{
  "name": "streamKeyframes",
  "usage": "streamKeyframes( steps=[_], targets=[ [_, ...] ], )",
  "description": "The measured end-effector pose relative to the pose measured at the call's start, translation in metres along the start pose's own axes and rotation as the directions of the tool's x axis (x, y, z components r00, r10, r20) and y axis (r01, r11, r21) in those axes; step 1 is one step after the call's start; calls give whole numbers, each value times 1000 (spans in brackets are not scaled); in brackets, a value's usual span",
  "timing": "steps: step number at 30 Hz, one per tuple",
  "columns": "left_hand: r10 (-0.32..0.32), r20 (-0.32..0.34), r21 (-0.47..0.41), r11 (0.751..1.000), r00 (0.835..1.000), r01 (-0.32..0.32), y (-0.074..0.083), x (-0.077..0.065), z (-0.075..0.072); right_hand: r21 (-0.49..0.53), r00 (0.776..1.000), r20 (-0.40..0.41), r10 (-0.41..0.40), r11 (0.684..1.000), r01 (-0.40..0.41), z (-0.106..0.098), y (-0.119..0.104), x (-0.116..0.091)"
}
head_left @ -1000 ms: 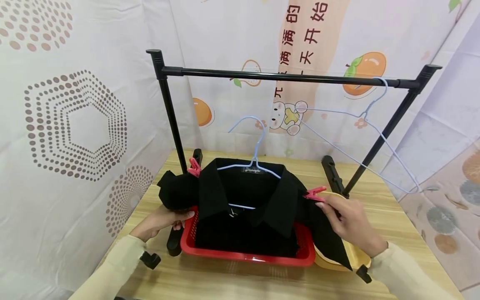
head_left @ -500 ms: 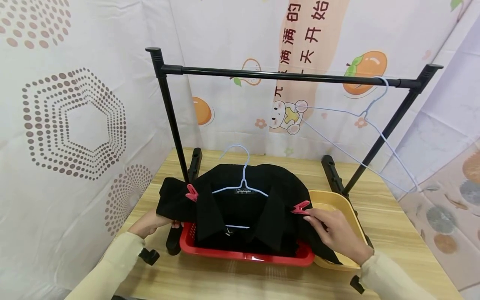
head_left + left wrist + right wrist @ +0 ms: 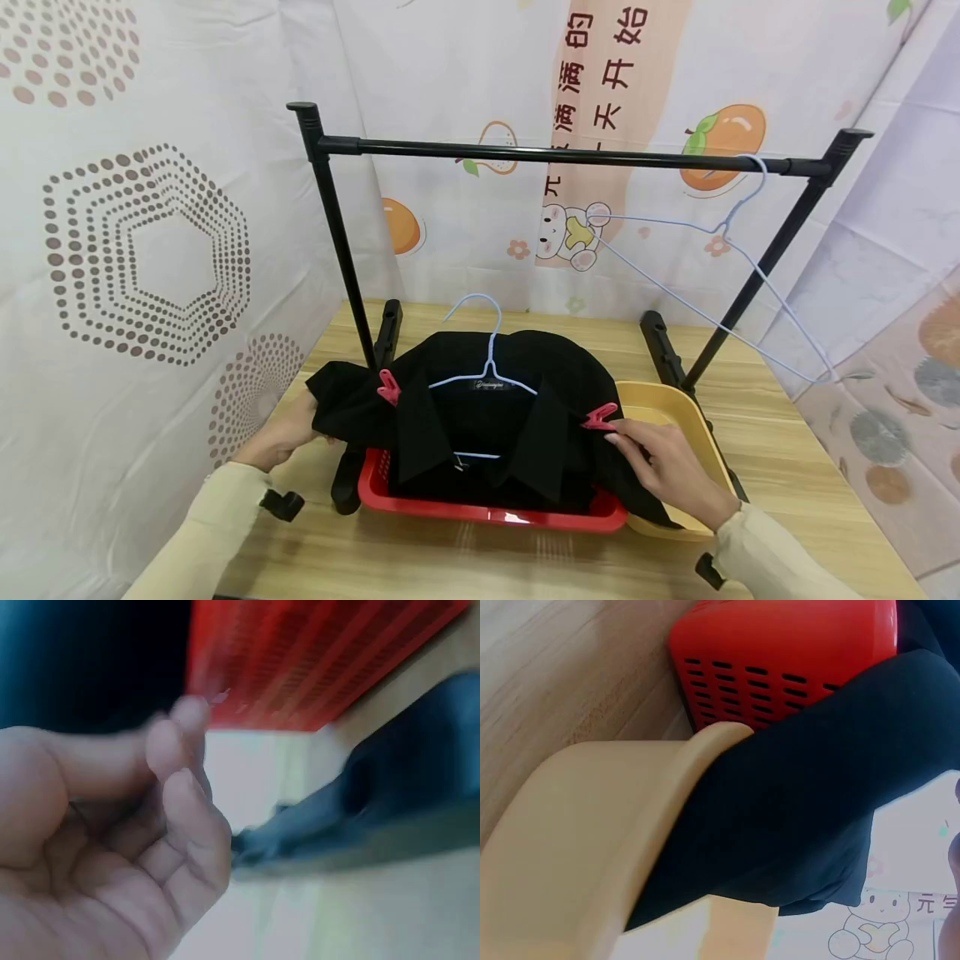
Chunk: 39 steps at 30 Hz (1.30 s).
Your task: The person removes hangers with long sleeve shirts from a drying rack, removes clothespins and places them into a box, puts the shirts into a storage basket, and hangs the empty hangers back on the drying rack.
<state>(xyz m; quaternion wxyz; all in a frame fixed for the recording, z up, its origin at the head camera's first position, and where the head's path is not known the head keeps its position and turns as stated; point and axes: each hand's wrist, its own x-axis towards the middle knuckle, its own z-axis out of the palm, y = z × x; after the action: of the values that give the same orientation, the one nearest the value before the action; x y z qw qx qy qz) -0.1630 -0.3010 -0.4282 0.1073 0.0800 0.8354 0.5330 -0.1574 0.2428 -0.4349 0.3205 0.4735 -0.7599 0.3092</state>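
Observation:
A black collared shirt lies on a red basket with a pale blue hanger inside its collar. Pink clothespins sit at both sides of the collar, the left clothespin with no hand on it. My right hand pinches the right clothespin over the shoulder cloth. My left hand is beside the left sleeve, its fingertips partly hidden by the cloth. In the left wrist view its thumb meets its curled fingers close to dark cloth; I cannot tell whether cloth is pinched there.
A black clothes rack stands behind, its feet on the wooden table. Another pale blue hanger hangs at the bar's right end. A yellow basket stands right of the red one, partly under a sleeve. Printed curtains surround the table.
The shirt's collar and hanger have come lower and nearer. My right hand has moved left with the clothespin. My left hand has left the basket rim and shifted left to the sleeve.

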Motion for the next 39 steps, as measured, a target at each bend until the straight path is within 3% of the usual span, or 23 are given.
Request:
streamKeyframes(
  steps=[4, 6, 8, 10, 13, 15, 16, 20, 22, 24, 27, 31, 33, 35, 39],
  targets=[
    [50, -165, 85, 996, 985, -36, 8, -3, -17, -16, 1000, -6, 5, 1000, -5, 0, 3, -1],
    [101, -247, 145, 987, 964, -67, 16, -3, -23, -23, 1000, -14, 4, 1000, -4, 0, 4, -1],
    [206, -311, 229, 964, 928, -137, 24, -3, -24, -28, 1000, -20, 2, 1000, -3, 0, 5, -2],
    [324, -351, 342, 918, 878, -202, 31, -3, -23, -31, 1000, -23, 4, 999, -5, -1, 5, -2],
    [499, -344, 501, 814, 795, -294, 43, -1, -15, -36, 1000, -27, 8, 999, -9, -2, 6, -3],
    [580, -304, 560, 751, 756, -351, 50, -1, -9, -39, 1000, -28, 9, 999, -10, -2, 7, -3],
    [606, -271, 569, 727, 747, -384, 53, -1, -7, -39, 1000, -28, 8, 999, -9, -3, 7, -2],
    [658, -98, 580, 648, 747, -495, 62, -2, 2, -52, 1000, -29, 3, 999, -4, -4, 8, -1],
    [676, -4, 578, 603, 737, -549, 63, -1, 5, -61, 999, -35, 0, 998, -2, -5, 9, -1],
    [699, 65, 570, 560, 712, -601, 63, 0, 6, -75, 999, -38, -1, 997, -2, -6, 9, -1],
    [732, 121, 528, 524, 670, -668, 61, 2, 6, -88, 999, -41, -4, 996, 0, -8, 10, -1],
    [753, 136, 476, 520, 644, -709, 58, 3, 6, -100, 1000, -29, -10, 995, 7, -9, 12, 0],
    [751, 140, 473, 521, 645, -710, 58, 4, 5, -108, 1000, -26, -15, 994, 12, -9, 12, 0],
    [739, 149, 478, 528, 657, -702, 59, 3, 5, -116, 1000, -23, -18, 993, 15, -9, 13, 1],
    [692, 182, 486, 554, 699, -675, 62, 3, 6, -119, 1000, -18, -15, 993, 13, -10, 15, 1]
  ],
)
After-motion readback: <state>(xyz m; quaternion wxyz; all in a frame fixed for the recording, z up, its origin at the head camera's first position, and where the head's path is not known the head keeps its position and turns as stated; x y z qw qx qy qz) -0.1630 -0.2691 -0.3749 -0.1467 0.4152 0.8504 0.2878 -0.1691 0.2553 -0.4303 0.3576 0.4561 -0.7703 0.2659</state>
